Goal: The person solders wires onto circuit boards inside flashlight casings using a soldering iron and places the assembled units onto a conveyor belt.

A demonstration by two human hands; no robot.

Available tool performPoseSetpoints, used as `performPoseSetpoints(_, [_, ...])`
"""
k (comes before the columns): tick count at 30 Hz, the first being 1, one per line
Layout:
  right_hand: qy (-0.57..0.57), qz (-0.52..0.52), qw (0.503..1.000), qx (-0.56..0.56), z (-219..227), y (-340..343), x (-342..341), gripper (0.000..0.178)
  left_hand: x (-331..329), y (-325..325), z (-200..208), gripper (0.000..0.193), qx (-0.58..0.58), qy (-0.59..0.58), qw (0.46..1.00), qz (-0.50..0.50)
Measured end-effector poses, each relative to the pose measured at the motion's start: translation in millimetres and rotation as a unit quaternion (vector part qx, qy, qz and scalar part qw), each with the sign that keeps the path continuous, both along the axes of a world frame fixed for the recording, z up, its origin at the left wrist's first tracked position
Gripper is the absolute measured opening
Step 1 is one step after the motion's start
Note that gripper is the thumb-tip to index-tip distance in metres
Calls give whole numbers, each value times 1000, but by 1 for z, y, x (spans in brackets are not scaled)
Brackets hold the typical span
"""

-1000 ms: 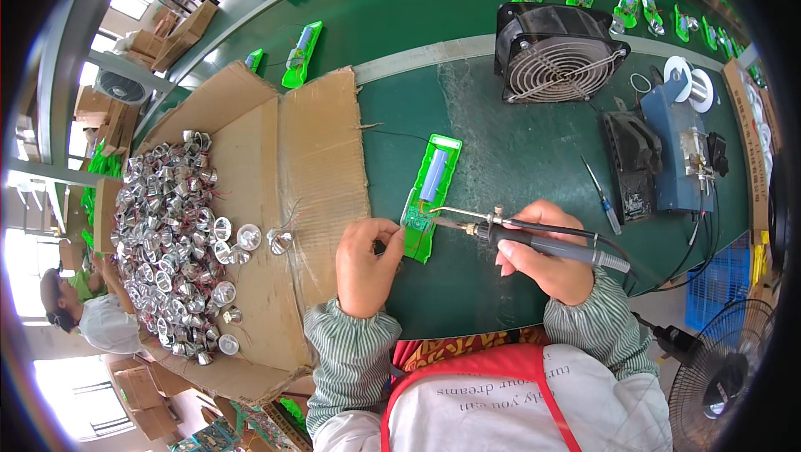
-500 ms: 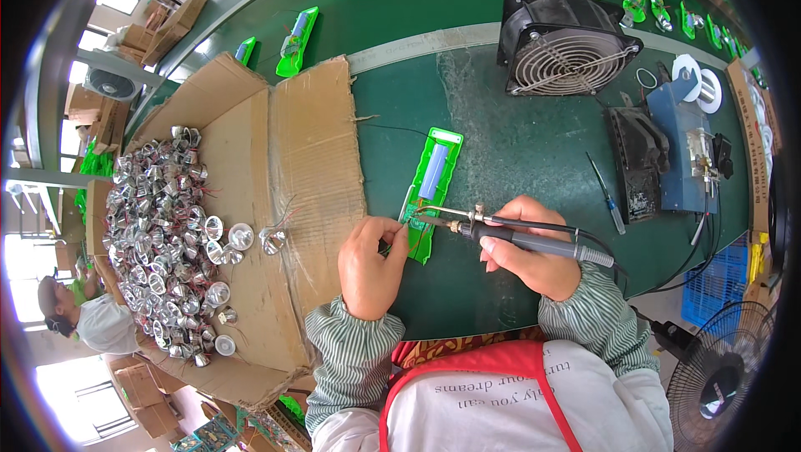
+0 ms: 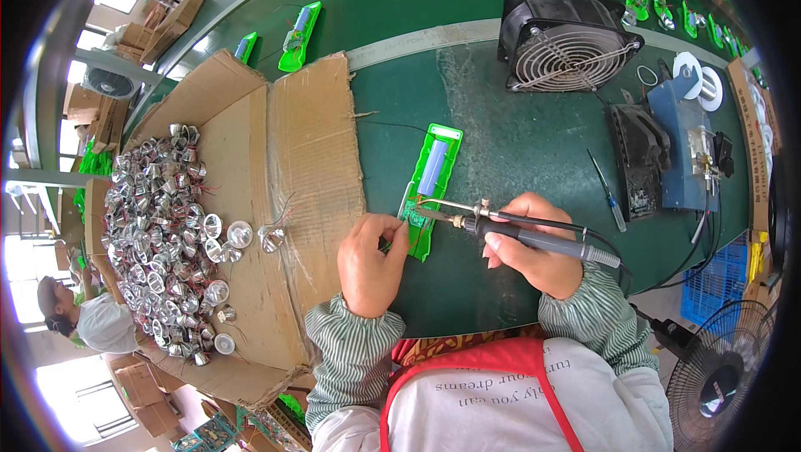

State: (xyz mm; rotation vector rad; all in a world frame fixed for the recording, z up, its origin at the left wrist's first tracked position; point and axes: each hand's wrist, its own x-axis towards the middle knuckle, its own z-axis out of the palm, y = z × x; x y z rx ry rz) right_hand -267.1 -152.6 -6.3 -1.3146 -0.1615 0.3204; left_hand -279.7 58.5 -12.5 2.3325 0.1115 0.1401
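Note:
A green plastic casing (image 3: 423,239) lies lengthwise in front of me, holding a blue cylindrical battery cell (image 3: 433,166) and a small green circuit board (image 3: 415,216) at its near end. My right hand (image 3: 538,243) grips a grey-handled soldering iron (image 3: 546,243) with a thin solder-feed tube (image 3: 455,204) along its top. Both the iron's tip and the tube's end are at the circuit board. At the board's left edge, my left hand (image 3: 371,264) is closed in a pinch; what sits between its fingertips is too small to make out.
Left, a cardboard box (image 3: 317,152) holds a heap of silvery reflector cups (image 3: 167,243) with wires. A black fan (image 3: 571,52) stands behind; a screwdriver (image 3: 607,191) and a blue solder-feeding machine (image 3: 680,143) are at right. More green casings (image 3: 299,37) lie on the far belt.
The soldering iron has shifted slightly at the board, its handle a little to the right. The casings on the far belt have moved slightly right. My left hand has stayed nearly in place.

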Motion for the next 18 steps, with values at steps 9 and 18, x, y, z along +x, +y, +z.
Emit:
performPoseSetpoints(9, [3, -10, 1000, -16, 6, -10, -5, 13, -2, 0, 0, 6, -6, 11, 1000, 7])
performPoseSetpoints(18, [-3, 8, 1000, 1, 2, -7, -5, 12, -3, -4, 5, 7, 47, -43, 997, -48])
